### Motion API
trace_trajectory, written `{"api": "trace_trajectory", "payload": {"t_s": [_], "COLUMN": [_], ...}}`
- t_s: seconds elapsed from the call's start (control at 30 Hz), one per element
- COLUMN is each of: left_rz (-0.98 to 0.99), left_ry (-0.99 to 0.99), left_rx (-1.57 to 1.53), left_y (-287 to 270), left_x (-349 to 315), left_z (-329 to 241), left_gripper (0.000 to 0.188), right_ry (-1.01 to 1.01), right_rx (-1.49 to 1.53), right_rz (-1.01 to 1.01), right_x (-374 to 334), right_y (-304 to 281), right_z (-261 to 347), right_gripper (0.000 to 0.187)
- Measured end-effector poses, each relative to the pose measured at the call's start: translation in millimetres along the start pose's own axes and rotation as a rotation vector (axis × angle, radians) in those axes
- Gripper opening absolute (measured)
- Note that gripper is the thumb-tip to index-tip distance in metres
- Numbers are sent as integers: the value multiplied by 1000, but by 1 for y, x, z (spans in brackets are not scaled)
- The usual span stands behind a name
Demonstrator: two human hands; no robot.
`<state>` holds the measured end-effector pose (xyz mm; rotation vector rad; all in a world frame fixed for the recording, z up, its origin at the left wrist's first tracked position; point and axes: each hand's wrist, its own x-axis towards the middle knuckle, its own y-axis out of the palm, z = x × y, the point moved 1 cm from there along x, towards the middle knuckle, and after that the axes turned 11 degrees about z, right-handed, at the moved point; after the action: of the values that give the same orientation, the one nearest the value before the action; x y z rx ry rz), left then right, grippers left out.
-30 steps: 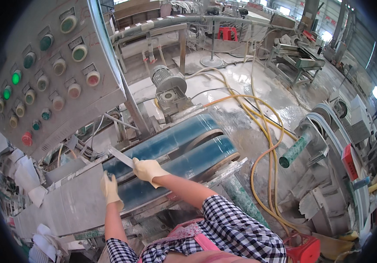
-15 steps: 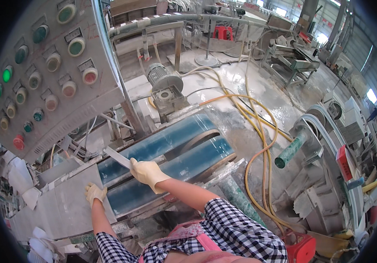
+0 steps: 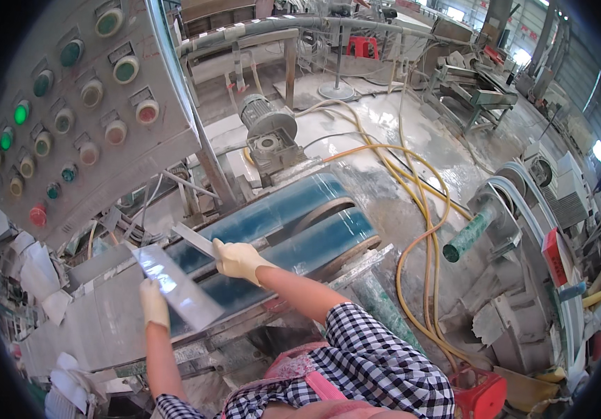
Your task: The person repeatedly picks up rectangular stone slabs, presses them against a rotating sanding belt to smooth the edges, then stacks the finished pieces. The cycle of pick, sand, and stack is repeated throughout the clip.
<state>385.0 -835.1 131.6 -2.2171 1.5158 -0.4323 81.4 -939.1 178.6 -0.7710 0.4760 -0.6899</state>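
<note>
In my gloved left hand (image 3: 154,305) is a flat, shiny rectangular tile (image 3: 177,286), tilted so that it catches the light. My fingers grip it by its left side, and it hangs over the end of the flat grey metal plate (image 3: 98,325) where the blue belts begin. My gloved right hand (image 3: 239,262) is closed around the near end of a narrow light-grey strip (image 3: 192,239). That strip slants over the twin blue conveyor belts (image 3: 293,260), its far end pointing up and left. Both hands wear pale cream gloves.
A control panel (image 3: 84,105) with several buttons, two lit green, rises at the left. Behind the belts sits a grey motor (image 3: 269,126). Yellow hoses (image 3: 419,244) cross the wet floor. A green roller (image 3: 465,237) juts out at right; a red stool (image 3: 479,394) stands near my right elbow.
My left hand has taken hold of the shiny tile and raised it off the plate. My right hand still grips the strip, barely moved. The view has shifted slightly.
</note>
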Motion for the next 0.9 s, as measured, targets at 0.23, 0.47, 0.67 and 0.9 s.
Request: {"api": "trace_trajectory", "payload": {"t_s": [0.23, 0.47, 0.67, 0.9], "left_rz": [159, -15, -75, -7], "left_ry": [-237, -79, -526, -776], "left_rx": [-857, 187, 1033, 973], "left_y": [120, 40, -36, -32], "left_x": [-2, 9, -10, -14], "left_z": [-73, -18, 44, 21], "left_gripper": [24, 37, 71, 97], "right_ry": [-50, 34, 38, 42], "right_rx": [-79, -38, -40, -77], "right_rz": [-27, -16, -1, 32], "right_x": [-7, -10, -9, -10], "right_y": [-7, -7, -10, -14], "right_z": [2, 11, 10, 9], "right_gripper": [57, 40, 39, 48]}}
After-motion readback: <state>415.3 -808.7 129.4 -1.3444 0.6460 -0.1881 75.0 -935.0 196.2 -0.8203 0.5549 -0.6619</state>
